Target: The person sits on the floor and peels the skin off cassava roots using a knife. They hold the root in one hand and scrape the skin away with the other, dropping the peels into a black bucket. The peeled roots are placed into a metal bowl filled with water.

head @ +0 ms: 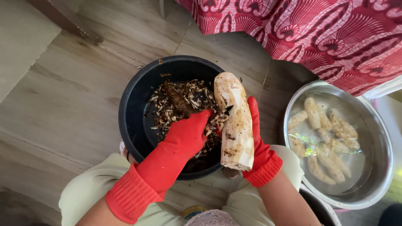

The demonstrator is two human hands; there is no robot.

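Peeling step in hand, I'd judge: right hand (256,144) wraps fingers round a big pale cassava root (235,121), held over the black basin's (130,113) right edge. Left hand (188,134), fingers closed on a small dark knife (228,110), blade tip at the root. Root mostly white w/ brown flecks & dirt. Next move needs short controlled scrapes, blade angled away from the red gloves. Peelings (184,104) lie inside basin; steel bowl (377,138) w/ peeled pieces in water sits right of basin
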